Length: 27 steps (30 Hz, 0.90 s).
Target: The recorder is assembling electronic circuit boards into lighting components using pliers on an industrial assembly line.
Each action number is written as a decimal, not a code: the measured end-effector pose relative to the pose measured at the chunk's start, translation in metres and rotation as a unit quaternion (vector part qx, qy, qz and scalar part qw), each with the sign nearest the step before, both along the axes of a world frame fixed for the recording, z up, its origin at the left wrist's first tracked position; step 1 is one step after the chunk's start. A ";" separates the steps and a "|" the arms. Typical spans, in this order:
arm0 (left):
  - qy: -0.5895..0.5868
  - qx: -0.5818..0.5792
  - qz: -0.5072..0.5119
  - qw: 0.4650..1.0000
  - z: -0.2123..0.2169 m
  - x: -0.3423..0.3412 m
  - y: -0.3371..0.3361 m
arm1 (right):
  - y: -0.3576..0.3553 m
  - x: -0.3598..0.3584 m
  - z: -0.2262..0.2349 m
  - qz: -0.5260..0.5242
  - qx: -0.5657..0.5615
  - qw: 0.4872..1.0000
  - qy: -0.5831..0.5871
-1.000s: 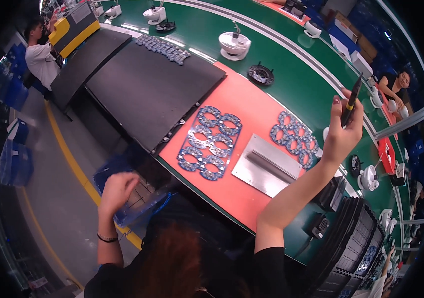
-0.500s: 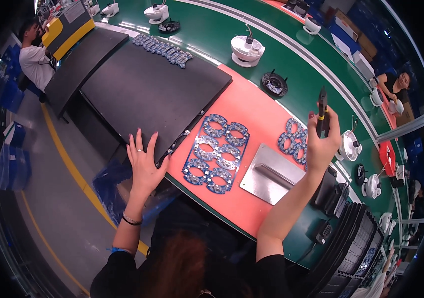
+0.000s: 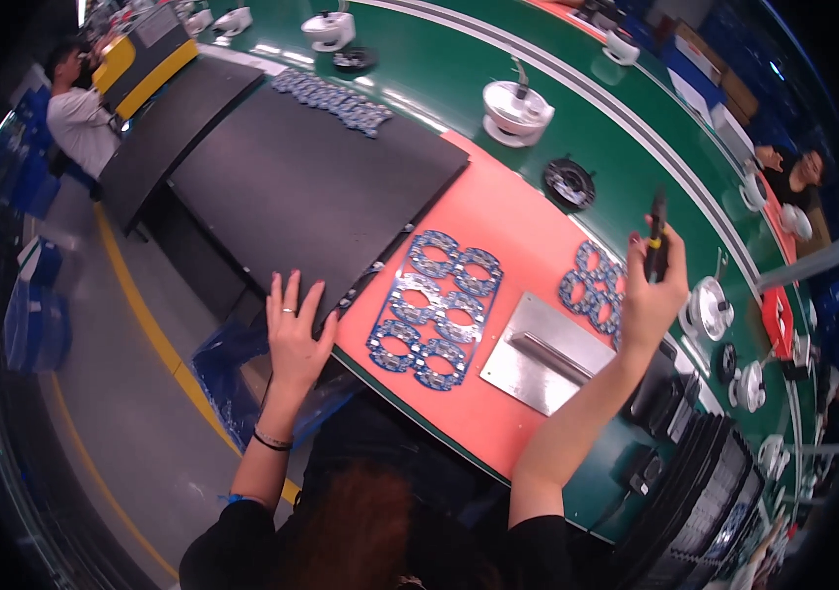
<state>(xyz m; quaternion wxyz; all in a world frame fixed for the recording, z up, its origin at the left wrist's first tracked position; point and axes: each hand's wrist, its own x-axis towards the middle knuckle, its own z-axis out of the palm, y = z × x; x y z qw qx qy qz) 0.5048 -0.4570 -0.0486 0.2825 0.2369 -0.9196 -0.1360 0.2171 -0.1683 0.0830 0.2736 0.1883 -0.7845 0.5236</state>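
My right hand (image 3: 654, 295) is raised above the orange mat and closed around black-and-yellow cutting pliers (image 3: 657, 241), whose jaws point up. My left hand (image 3: 299, 339) lies with fingers spread at the near edge of a large black board (image 3: 311, 187), holding nothing. Between the hands, a panel of joined blue ring-shaped circuit boards (image 3: 418, 303) rests flat on the orange mat (image 3: 498, 216). To its right is a silver metal plate with a raised bar handle (image 3: 530, 374). Beyond that plate lies another group of ring-shaped boards (image 3: 592, 285), partly behind my right forearm.
A row of small circuit boards (image 3: 331, 101) lies on the far part of the black board. White housings (image 3: 516, 113) and black round parts (image 3: 569, 184) stand on the green conveyor (image 3: 419, 69). Stacked black trays (image 3: 710, 492) are at lower right. Other people sit farther off.
The view has shifted slightly. The white housings and black round parts have moved to the right along the conveyor. My right hand still grips the pliers; my left hand stays by the board's edge.
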 end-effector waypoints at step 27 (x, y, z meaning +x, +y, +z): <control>0.032 -0.090 0.004 0.995 -0.005 0.000 0.012 | -0.003 0.004 0.003 -0.006 0.038 0.999 -0.020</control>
